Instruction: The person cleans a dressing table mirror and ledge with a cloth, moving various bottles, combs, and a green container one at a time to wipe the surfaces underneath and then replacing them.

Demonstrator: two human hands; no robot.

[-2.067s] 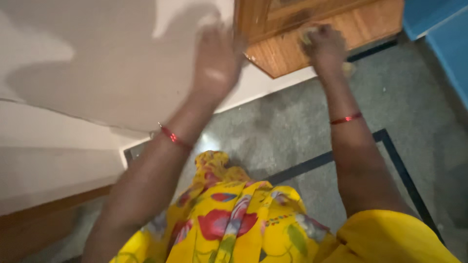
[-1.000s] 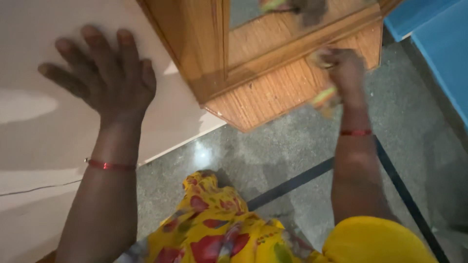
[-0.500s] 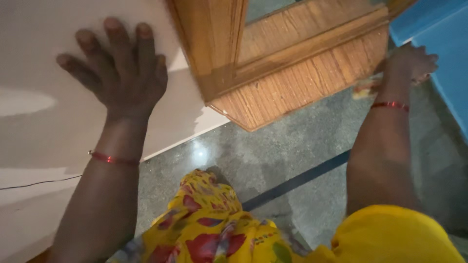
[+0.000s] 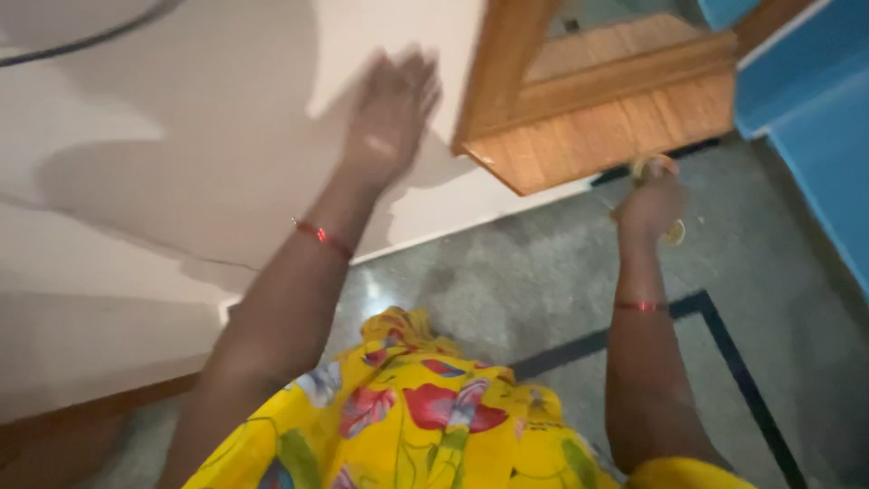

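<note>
Since half a second ago, the left hand (image 4: 391, 113) has slid rightward across the pale wall (image 4: 181, 136), toward the wooden door (image 4: 597, 127); it is blurred, fingers loosely spread, palm flat. From the head view, the right hand (image 4: 650, 204) is closed around a yellowish cloth (image 4: 674, 234), which bunches inside the fingers and pokes out below them, just under the door's lower edge.

We saw a matt painted wall (image 4: 181, 136), a grained, varnished wooden cabinet (image 4: 597, 136), glossy speckled stone floor (image 4: 507, 290), and floral cloth (image 4: 425, 426).
</note>
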